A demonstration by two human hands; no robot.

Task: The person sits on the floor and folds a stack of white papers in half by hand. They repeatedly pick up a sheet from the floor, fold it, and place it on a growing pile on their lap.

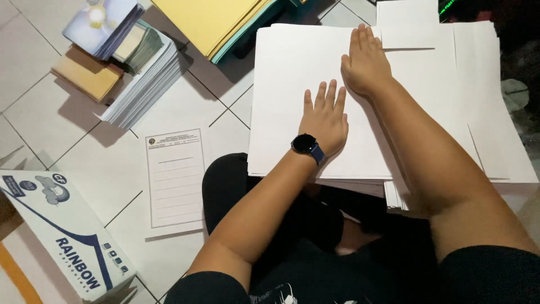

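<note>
A large stack of white paper sheets (292, 73) lies on the tiled floor in front of my crossed legs. My left hand (325, 118), with a dark watch on the wrist, rests flat on the top sheet with fingers spread. My right hand (364, 62) lies flat farther up the same sheet, fingers together and pointing away from me. Neither hand holds anything. More white sheets (495, 112) spread out under and to the right of the top one.
A printed form sheet (175, 177) lies on the floor at the left. A white and blue cardboard box (62, 225) sits at the lower left. Stacks of paper and booklets (143, 79) and yellow folders (211, 22) lie at the top left.
</note>
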